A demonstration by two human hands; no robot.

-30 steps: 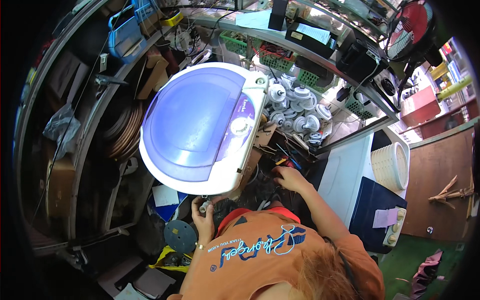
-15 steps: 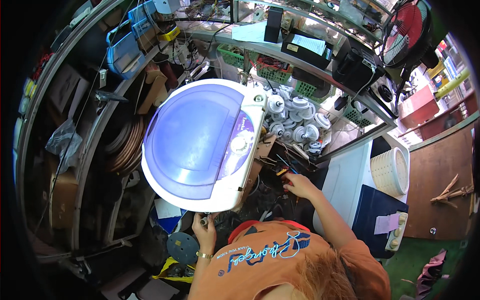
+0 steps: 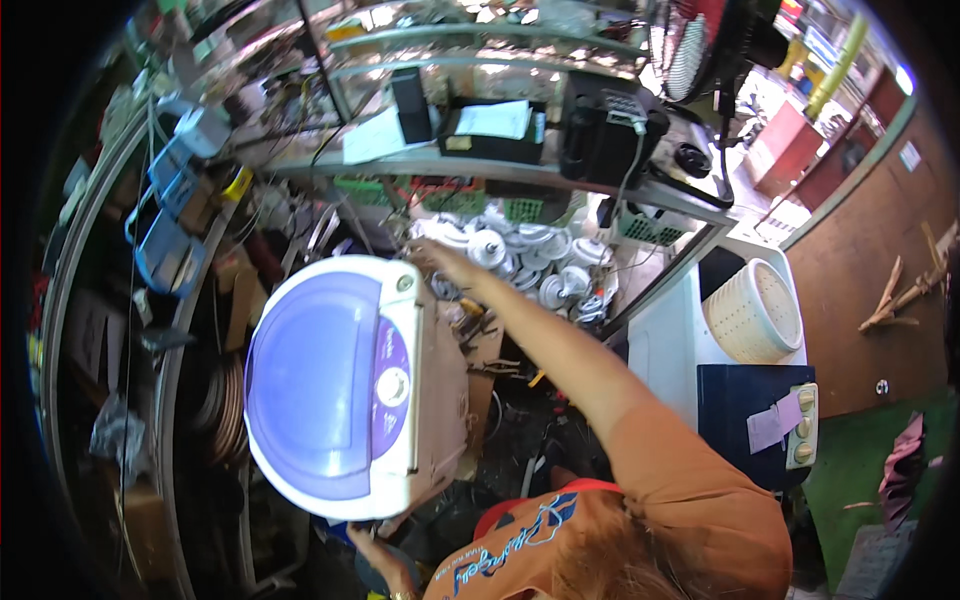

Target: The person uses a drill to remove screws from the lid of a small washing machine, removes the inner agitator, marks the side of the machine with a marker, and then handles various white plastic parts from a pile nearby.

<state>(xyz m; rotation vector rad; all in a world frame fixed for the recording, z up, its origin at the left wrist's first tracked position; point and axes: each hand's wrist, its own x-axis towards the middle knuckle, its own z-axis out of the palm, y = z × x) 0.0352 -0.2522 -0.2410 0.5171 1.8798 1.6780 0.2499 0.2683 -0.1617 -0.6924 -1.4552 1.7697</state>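
A white washing machine with a round translucent purple lid and a white dial stands at the left of centre. Its beige right side shows. My right arm stretches across to the far side, where my right hand is at the machine's far right corner. The fingers are blurred, so their grip is unclear. Below the machine's near edge is my left hand, its fingers mostly hidden. A small yellow object lies among dark clutter to the machine's right.
Several white round parts with shafts are heaped beyond the machine. A shelf unit lines the left, with coiled copper tubing. At right stand a white perforated tub and a dark blue panel with knobs. A fan stands behind.
My right hand has left the red-and-yellow item on the machine's right and reached to its far corner. The machine sits nearer in view, showing more of its right side. My left hand is lower.
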